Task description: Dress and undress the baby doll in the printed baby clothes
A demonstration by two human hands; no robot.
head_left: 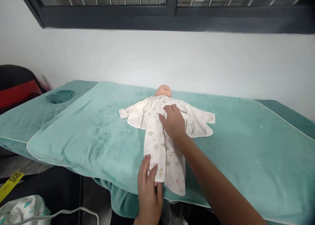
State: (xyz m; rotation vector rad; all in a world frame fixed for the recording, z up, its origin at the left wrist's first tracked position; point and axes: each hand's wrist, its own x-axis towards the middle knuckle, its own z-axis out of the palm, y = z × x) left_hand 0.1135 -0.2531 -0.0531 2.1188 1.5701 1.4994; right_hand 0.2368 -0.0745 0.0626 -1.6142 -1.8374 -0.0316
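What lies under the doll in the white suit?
A teal blanket spread over the padded table. The patch directly beneath the doll is hidden.

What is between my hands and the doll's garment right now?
Nothing visible. The right hand lies flat on the garment, on the chest of the doll. The left hand rests on the garment's leg end, near the edge of the blanket.

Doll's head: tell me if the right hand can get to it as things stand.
Probably yes. The right hand lies flat on the doll's suit, just short of the doll's head, and nothing shows between them on the green blanket.
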